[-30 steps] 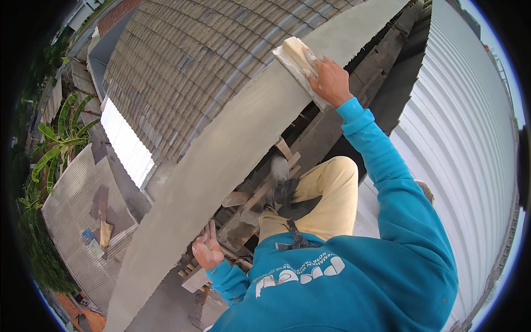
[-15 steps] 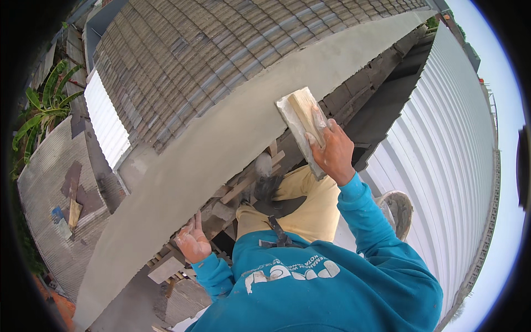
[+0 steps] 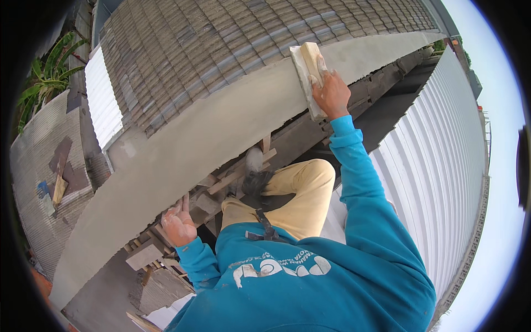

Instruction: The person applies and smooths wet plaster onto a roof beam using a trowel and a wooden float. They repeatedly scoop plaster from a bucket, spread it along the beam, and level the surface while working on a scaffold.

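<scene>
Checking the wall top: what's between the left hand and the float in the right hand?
Head view: only bare grey plaster band runs between the left hand and the float under the right hand. Nothing lies on it.

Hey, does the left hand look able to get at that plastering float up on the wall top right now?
Probably not. The left hand is braced low against the cement band, while the float sits far along it under the outstretched right hand.

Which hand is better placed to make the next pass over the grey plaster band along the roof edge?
The right hand. It grips the wooden float, which lies flat on the plaster band. The left hand holds nothing and sits low beside the wooden scaffolding, away from the float.
</scene>
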The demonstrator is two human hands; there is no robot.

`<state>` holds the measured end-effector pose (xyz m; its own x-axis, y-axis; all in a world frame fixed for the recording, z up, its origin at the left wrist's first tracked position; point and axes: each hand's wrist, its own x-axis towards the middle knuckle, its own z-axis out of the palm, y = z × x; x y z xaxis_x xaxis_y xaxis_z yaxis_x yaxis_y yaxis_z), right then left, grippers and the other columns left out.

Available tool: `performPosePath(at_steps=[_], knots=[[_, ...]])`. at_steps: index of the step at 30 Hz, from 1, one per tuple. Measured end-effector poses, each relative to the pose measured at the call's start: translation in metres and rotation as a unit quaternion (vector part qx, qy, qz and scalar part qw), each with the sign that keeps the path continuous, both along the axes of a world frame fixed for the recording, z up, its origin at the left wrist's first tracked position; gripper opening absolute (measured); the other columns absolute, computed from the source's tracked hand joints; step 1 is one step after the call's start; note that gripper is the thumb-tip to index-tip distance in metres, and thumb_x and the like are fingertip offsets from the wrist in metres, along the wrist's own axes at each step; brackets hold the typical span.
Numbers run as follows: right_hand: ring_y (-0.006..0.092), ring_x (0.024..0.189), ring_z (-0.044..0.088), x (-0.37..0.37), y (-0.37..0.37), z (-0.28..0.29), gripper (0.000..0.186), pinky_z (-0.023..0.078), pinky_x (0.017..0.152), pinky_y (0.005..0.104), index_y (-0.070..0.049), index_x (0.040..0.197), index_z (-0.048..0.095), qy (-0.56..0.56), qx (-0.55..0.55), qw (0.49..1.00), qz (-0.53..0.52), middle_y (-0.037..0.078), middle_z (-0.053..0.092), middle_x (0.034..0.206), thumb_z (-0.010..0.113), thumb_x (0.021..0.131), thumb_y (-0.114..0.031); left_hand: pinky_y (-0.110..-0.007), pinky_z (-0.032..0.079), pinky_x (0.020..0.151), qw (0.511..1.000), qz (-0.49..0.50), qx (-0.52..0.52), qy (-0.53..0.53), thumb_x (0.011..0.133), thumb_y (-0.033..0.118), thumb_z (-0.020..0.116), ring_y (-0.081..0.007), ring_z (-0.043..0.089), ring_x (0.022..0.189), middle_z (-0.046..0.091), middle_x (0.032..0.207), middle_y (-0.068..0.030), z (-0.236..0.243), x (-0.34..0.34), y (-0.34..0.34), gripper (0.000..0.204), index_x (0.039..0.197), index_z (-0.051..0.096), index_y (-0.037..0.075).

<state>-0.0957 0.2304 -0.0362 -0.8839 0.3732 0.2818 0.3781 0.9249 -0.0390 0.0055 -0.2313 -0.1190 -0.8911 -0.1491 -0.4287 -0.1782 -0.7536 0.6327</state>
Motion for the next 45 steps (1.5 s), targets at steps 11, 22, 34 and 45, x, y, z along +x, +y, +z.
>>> performPosePath(at_steps=[11, 22, 34, 45], knots=[[0.0365, 0.084, 0.065, -0.047, 0.032, -0.002, 0.035, 0.053, 0.072, 0.0469, -0.002, 0.097, 0.066, 0.0, 0.019, 1.0, 0.021, 0.019, 0.064, 0.094, 0.066, 0.084, -0.034, -0.063, 0.033, 0.111, 0.995, 0.042, 0.005, -0.09, 0.07, -0.004, 0.055, -0.042, 0.047, 0.124, 0.054, 0.126, -0.0195, 0.004, 0.002, -0.003, 0.031, 0.101, 0.059, -0.005], [0.0313, 0.081, 0.062, 0.089, -0.093, 0.016, 0.066, 0.052, 0.066, 0.0402, -0.016, 0.143, 0.046, -0.027, -0.065, 0.995, 0.068, 0.013, 0.057, 0.091, 0.069, 0.081, -0.025, -0.066, 0.03, 0.111, 0.994, 0.069, -0.003, -0.087, 0.071, 0.0, 0.059, -0.0474, 0.037, 0.131, 0.049, 0.132, -0.0223, 0.002, 0.005, -0.002, 0.003, 0.072, 0.057, -0.001], [0.0366, 0.088, 0.066, -0.076, 0.162, 0.006, 0.04, 0.052, 0.075, 0.0474, -0.003, 0.107, 0.067, -0.091, 0.039, 0.987, -0.129, 0.017, 0.067, 0.097, 0.063, 0.085, -0.037, -0.069, 0.028, 0.109, 0.997, -0.058, -0.025, 0.038, 0.087, 0.018, 0.063, -0.0459, 0.043, 0.127, 0.047, 0.135, -0.0194, -0.019, 0.007, -0.016, 0.018, 0.079, 0.059, 0.002], [0.0335, 0.087, 0.065, 0.055, 0.007, 0.007, 0.035, 0.053, 0.073, 0.041, -0.003, 0.102, 0.07, -0.031, -0.005, 0.999, 0.027, 0.017, 0.064, 0.1, 0.072, 0.079, -0.03, -0.061, 0.033, 0.11, 0.996, -0.062, -0.048, 0.048, 0.077, 0.003, 0.055, -0.0421, 0.048, 0.123, 0.054, 0.124, -0.021, -0.011, 0.012, -0.018, 0.023, 0.098, 0.06, -0.005]])
